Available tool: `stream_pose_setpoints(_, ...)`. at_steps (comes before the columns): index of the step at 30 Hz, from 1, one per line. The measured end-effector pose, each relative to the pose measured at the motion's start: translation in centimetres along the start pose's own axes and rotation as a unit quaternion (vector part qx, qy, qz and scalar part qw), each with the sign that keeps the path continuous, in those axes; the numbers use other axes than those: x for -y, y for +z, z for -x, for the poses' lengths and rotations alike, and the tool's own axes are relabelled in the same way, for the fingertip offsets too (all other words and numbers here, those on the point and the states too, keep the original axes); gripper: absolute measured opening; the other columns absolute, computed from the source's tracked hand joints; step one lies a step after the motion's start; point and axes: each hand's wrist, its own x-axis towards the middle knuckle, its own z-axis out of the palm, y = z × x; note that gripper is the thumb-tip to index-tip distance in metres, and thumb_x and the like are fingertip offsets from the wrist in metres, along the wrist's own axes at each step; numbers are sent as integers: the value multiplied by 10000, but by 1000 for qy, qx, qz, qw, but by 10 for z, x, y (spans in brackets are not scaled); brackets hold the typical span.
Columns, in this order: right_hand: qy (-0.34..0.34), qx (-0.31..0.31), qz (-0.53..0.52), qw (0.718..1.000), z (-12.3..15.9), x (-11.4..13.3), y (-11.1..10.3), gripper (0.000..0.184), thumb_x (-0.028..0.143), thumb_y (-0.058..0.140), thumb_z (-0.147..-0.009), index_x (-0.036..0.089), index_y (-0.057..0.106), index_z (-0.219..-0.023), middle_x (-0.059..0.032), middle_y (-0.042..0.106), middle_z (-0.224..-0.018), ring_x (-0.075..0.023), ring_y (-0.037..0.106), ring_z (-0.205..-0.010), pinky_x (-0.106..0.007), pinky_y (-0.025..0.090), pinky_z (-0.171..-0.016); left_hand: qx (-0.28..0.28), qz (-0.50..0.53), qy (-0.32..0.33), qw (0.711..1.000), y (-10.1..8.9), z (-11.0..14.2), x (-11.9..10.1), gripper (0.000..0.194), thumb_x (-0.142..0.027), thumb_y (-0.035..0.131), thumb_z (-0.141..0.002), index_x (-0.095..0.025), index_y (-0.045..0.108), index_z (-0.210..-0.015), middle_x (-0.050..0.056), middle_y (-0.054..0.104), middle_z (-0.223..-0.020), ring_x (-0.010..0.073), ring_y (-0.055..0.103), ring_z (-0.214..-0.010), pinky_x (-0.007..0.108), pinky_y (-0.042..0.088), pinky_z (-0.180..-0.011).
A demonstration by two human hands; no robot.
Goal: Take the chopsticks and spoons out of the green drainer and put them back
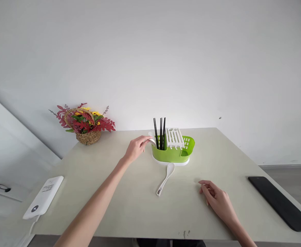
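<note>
Centrally on the surface point(135, 209) stands a green caddy point(171, 157), the left hand point(137, 147) at its left end, the right hand point(217, 199) loosely curled, empty. Black chopsticks point(160, 132) stand inside; a white spoon point(166, 178) lies in front; the left hand pinches a white utensil point(153, 141).

Caddy point(169, 157): green, white-based, upright
Spoon point(153, 141): white, tilted — pinched by its end, at the caddy's left end

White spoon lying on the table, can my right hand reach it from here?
Probably yes: your right hand appears empty, and nothing visible stands between it and the white spoon on the table.
</note>
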Motion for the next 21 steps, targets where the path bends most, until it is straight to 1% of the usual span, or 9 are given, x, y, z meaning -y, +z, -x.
stream_pose_setpoints(2, 6, 2, -2, 1000, -1, 0, 0, 407, 582, 495, -957, 253, 654, -1136, -3, 722, -826, -150, 562, -532, -297, 466, -611, 30, 5, 9, 999, -1, -2, 1, 263, -325, 490, -1061, -279, 725, -1169, 12, 754, -1099, 77, 599, -499, 232, 514, -642)
stream_pose_setpoints(4, 11, 4, -2, 1000, -1, -1, 0, 400, 577, 495, -957, 253, 648, -1136, -2, 719, -829, -149, 560, -534, -298, 468, -617, 54, -1, 7, 999, -2, -3, 2, 249, -296, 498, -1052, -278, 726, -1149, 3, 750, -1132, 73, 597, -489, 238, 519, -661)
stream_pose_setpoints(7, 12, 5, 2, 1000, -1, -1, 1, 395, 570, 486, -962, 253, 641, -1139, -5, 717, -837, -149, 553, -538, -300, 469, -628, 67, -45, 0, 997, -3, -6, 4, 256, -242, 491, -1041, -283, 711, -1165, -20, 761, -1131, 76, 603, -482, 249, 523, -701)
stream_pose_setpoints(9, 13, 5, 4, 1000, -1, -2, 1, 395, 569, 482, -965, 253, 639, -1143, -7, 718, -841, -149, 549, -539, -300, 467, -627, 59, -99, 10, 993, -2, -7, 4, 284, -195, 481, -1032, -290, 700, -1187, -26, 768, -1136, 98, 660, -569, 246, 514, -714)
stream_pose_setpoints(11, 12, 4, 4, 1000, -1, -1, 1, 398, 571, 485, -963, 251, 640, -1142, -10, 720, -842, -150, 550, -541, -299, 468, -625, 43, -155, 31, 986, -2, -8, 2, 321, -147, 475, -1019, -293, 695, -1202, -20, 764, -1177, 129, 722, -740, 235, 499, -706)
stream_pose_setpoints(13, 10, 4, 3, 1000, 0, 0, 0, 403, 574, 490, -961, 247, 644, -1141, -14, 722, -839, -153, 559, -545, -299, 471, -626, 27, -195, 51, 979, -1, -9, -1, 350, -112, 471, -1005, -290, 700, -1201, -9, 753, -1217, 142, 735, -862, 224, 488, -685)
stream_pose_setpoints(14, 8, 4, 3, 1000, 0, 1, 0, 405, 573, 493, -960, 245, 647, -1141, -16, 723, -836, -155, 564, -547, -300, 473, -626, 22, -208, 57, 976, -1, -9, -2, 361, -100, 471, -998, -289, 703, -1199, -3, 748, -1228, 141, 734, -877, 221, 486, -674)
stream_pose_setpoints(19, 6, -1, 4, 1000, 1, 3, -1, 407, 577, 504, -956, 246, 666, -1129, -12, 728, -824, -151, 563, -530, -294, 476, -614, 23, -231, 71, 970, -3, -8, -9, 416, -63, 498, -932, -288, 688, -1225, 17, 724, -1271, 130, 714, -773, 225, 467, -599)
stream_pose_setpoints(21, 5, -2, 2, 1000, 1, 3, 0, 415, 585, 498, -959, 245, 665, -1128, -14, 726, -823, -153, 562, -527, -295, 474, -606, 3, -226, 73, 971, -4, -4, -14, 401, -70, 501, -923, -281, 680, -1213, 29, 715, -1291, 112, 680, -683, 230, 452, -575)
